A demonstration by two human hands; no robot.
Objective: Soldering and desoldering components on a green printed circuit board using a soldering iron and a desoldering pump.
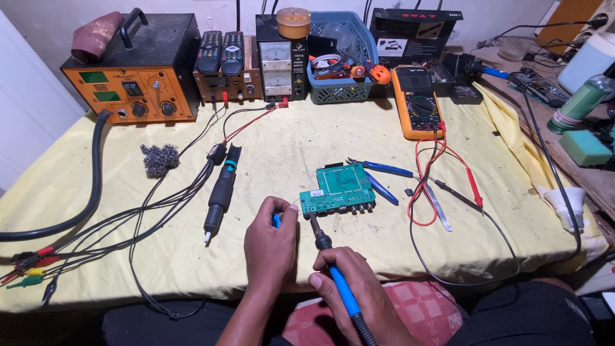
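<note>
Head view shows the right hand (349, 288) gripping a blue soldering iron (333, 269), its tip touching the green circuit board (338, 189) just ahead on the yellow cloth (288, 147). Left hand (270, 247) pinches 1 small blue tool (277, 221) beside the board.

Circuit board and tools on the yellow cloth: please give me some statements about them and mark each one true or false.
1. The right hand holds a blue-handled soldering iron. True.
2. The circuit board is red. False: it is green.
3. The multimeter lies left of the board. False: it lies to the upper right.
4. Blue-handled pliers lie right of the board. True.
5. The left hand rests on the steel wool. False: it is near the board's corner.
</note>
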